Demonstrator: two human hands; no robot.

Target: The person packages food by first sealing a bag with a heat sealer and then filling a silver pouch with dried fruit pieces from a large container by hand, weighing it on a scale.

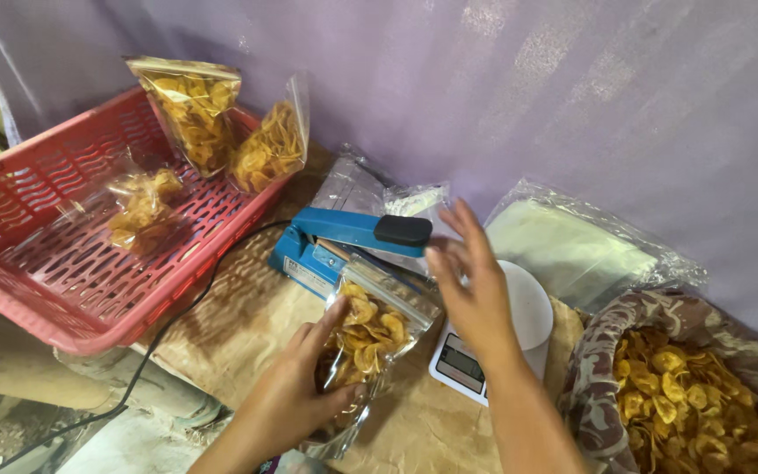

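Holding chip bag [368, 338] in left hand [291, 399] grip; right hand [475, 290] spread, empty; blue sealer [344, 241], scale [484, 351] just behind.

A basket [54, 263] lies left of the sealer [344, 241]; the scale [484, 351] sits right of it.

A pale purple cloth [589, 96] is hanging behind as a wall, and soft light is falling on it. Brown paper [247, 325] is covering the work surface. At lower left, grey rough ground [10, 430] is showing.
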